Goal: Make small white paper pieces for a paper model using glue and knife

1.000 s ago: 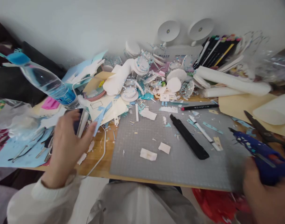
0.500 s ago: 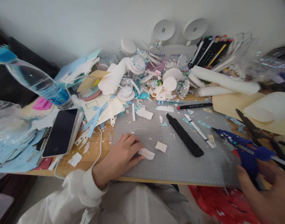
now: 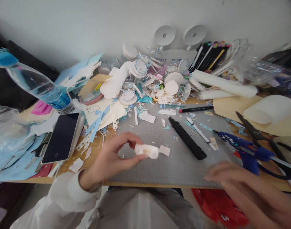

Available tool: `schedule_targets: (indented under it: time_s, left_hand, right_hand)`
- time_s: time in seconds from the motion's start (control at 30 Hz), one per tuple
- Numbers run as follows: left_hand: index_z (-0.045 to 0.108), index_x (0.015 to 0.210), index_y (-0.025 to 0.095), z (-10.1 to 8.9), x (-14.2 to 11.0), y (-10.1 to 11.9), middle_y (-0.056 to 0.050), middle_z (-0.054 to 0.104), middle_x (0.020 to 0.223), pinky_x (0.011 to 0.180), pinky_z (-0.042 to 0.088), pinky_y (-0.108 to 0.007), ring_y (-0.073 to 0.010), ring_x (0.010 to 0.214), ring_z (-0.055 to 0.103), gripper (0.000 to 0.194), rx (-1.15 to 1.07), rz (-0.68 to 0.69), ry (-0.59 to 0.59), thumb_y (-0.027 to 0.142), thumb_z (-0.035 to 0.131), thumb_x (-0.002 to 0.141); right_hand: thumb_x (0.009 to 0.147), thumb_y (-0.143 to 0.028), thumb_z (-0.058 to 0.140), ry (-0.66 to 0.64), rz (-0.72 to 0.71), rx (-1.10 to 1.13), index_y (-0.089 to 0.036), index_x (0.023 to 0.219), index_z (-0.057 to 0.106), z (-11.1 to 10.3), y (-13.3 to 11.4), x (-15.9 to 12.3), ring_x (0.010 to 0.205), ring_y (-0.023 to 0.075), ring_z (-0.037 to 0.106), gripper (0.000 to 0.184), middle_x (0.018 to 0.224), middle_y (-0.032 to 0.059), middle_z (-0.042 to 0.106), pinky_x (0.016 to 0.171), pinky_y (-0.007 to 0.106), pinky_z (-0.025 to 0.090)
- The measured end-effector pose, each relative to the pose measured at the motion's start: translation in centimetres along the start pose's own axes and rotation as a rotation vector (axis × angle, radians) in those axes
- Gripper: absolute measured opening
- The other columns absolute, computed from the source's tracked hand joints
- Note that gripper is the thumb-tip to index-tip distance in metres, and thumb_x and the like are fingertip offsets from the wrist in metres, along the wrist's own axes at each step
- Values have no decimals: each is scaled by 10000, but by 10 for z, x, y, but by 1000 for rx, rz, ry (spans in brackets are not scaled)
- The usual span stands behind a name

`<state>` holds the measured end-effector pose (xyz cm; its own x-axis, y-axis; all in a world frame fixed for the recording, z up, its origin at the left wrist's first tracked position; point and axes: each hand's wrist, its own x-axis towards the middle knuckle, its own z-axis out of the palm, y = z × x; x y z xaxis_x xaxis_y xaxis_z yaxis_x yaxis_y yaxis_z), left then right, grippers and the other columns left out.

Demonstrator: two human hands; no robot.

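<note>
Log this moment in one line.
left hand: pinching white piece | right hand: blurred, near blue glue gun | white pen: on gray mat

The wooden worktop (image 3: pixel 95 149) has room midway along its front edge; a long black plastic tool (image 3: pixel 187 138) and blue plastic glue gun (image 3: pixel 250 153) block the right.

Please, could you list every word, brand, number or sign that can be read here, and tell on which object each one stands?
"URE", perhaps the end of a longer word: blue label of the water bottle.
"3", or a mark shaped like it: red bag.
A smiling face, no letters: small paper figure.
Too small or blurred to read: the print on the white lamp unit and on the black pen.
</note>
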<state>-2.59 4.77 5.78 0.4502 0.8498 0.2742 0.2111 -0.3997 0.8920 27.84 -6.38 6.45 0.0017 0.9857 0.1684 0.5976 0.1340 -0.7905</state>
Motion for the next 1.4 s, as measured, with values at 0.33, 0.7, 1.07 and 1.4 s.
schedule_targets:
  time_s: [0.33, 0.7, 1.07, 1.4]
  left_hand:
    - [728, 943, 210, 10, 33, -17, -13, 679, 828, 644, 508, -167, -93, 713, 611, 273, -503, -61, 52, 62, 780, 720]
    - [724, 974, 204, 26, 26, -44, -25, 700, 804, 625, 545, -191, -112, 684, 650, 248, -761, -320, 20, 138, 784, 742]
    - [731, 1007, 259, 24, 25, -41, 21, 708, 832, 669, 528, -117, -60, 717, 643, 379, -799, -286, 27, -5, 734, 736]
    - [762, 965, 196, 23, 27, -36, -26, 740, 770, 570, 543, -176, -93, 596, 650, 296, -755, -275, -1, 24, 761, 724]
  right_hand:
    - [1014, -458, 407, -347, 34, 660, -199, 695, 459, 86, -5, 126, 574, 97, 417, 414, 618, -40, 469, 580, 228, 358]
    - [949, -453, 568, -440, 337, 1017, -183, 793, 543, 109, 8, 113, 597, 78, 474, 313, 696, -24, 522, 553, 209, 385]
    - [859, -377, 715, -626, 525, 1309, -176, 892, 656, 109, 4, 112, 680, 76, 579, 212, 778, -4, 620, 640, 204, 494]
    - [827, -358, 753, -665, 551, 1404, -195, 906, 688, 110, 4, 108, 676, 73, 612, 193, 795, -11, 649, 629, 194, 505]
